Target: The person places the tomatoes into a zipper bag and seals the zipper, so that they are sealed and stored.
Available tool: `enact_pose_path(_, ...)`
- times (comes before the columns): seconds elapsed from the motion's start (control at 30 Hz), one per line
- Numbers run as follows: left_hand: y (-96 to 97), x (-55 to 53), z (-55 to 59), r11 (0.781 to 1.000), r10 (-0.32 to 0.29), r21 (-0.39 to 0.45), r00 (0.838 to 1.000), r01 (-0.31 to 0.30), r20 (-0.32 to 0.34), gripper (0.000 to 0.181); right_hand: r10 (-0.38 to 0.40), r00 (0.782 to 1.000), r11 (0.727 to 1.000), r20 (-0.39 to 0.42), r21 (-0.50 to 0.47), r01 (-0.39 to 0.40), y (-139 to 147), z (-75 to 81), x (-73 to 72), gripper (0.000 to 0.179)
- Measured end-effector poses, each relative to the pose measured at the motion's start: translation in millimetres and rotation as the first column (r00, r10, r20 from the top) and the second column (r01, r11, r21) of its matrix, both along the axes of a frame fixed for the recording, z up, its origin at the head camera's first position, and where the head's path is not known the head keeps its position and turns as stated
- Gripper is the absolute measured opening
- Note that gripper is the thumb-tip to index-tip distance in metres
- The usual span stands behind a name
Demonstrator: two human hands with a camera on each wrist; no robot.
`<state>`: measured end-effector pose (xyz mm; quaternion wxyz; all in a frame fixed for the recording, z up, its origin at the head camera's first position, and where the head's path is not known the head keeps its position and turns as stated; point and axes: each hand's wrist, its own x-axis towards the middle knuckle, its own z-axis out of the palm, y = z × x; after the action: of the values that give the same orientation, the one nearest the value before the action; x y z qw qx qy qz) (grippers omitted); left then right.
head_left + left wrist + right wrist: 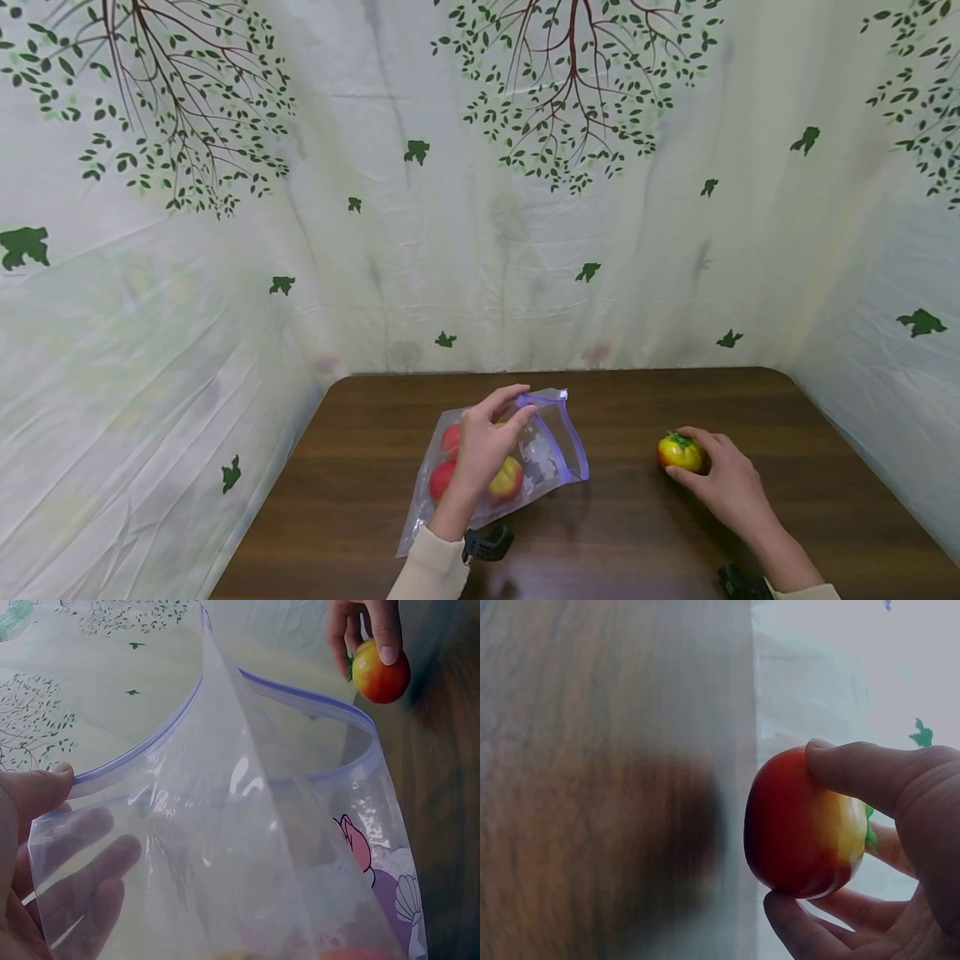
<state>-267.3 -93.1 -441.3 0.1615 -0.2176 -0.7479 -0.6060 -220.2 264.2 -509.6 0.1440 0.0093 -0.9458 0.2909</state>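
A clear zip bag (551,492) with a purple seal rests on the table, its mouth spread apart toward the right. Inside show red round fruits (442,481) and a yellow-and-red one (507,479), partly covered by my left hand (483,446). That hand pinches the bag's rim between thumb and fingers; in the left wrist view the zip bag (225,825) has a pink and purple print. Off to the right, my right hand (723,479) grips a red-and-yellow tomato (799,825) with a green leafy top. Its thumb and fingertips press opposite sides of the fruit.
The brown wooden table (600,550) has rounded far corners. White cloth (495,317) printed with branches and green leaves hangs behind it and along both sides. Dark bands (489,543) circle the wrists below pale sleeves. A wide stretch of table separates bag and tomato.
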Motion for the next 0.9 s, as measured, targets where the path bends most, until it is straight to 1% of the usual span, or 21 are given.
enact_pose_path(0.23,0.2,1.0,1.2,1.000,-0.001,-0.004,1.000,0.001,-0.005,0.030,0.002,1.000,1.000,-0.013,-0.012,-0.003,1.6,3.1,1.6,0.065)
enact_pose_path(0.47,1.8,1.2,-0.5,1.000,0.016,-0.011,1.000,-0.015,0.022,0.030,0.008,1.000,1.000,-0.026,-0.016,-0.009,2.1,5.8,2.6,0.066)
enact_pose_path(0.53,3.0,3.6,2.1,1.000,0.024,-0.019,0.999,-0.023,0.025,0.030,0.008,0.999,1.000,-0.032,-0.016,-0.009,2.4,6.1,2.6,0.066)
enact_pose_path(0.63,5.0,11.4,12.0,0.999,0.030,-0.026,0.999,-0.029,0.025,0.030,0.007,0.999,1.000,-0.043,-0.016,-0.007,2.9,6.4,2.4,0.066)
enact_pose_path(0.7,5.8,15.0,16.5,0.999,0.030,-0.030,0.999,-0.030,0.016,0.029,0.006,0.999,1.000,-0.052,-0.017,-0.007,3.3,6.7,2.2,0.066)
enact_pose_path(0.77,5.7,13.2,14.4,0.999,0.024,-0.027,1.000,-0.024,-0.005,0.029,0.006,0.998,1.000,-0.061,-0.018,-0.008,3.5,7.4,1.9,0.065)
enact_pose_path(0.9,3.8,1.6,0.4,1.000,0.007,-0.019,0.999,-0.008,-0.038,0.029,0.004,0.997,1.000,-0.075,-0.020,-0.006,3.6,9.1,1.9,0.064)
